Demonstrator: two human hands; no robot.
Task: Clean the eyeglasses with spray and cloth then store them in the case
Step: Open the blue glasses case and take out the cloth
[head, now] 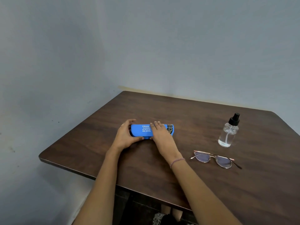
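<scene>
A closed blue eyeglass case (141,130) with white lettering lies on the dark wooden table (186,111). My left hand (125,135) grips its left end, fingers over the far side and thumb at the front edge. My right hand (159,131) lies across the top of the case, thumb at the front edge. The eyeglasses (214,159), thin metal frame with arms unfolded, rest on the table to the right of my right wrist. A clear spray bottle (228,132) with a black nozzle stands upright beyond them. No cloth is in sight.
The table stands in a corner against a grey wall (146,46). Its left edge (68,140) runs diagonally, with the floor below. My knees show under the near edge.
</scene>
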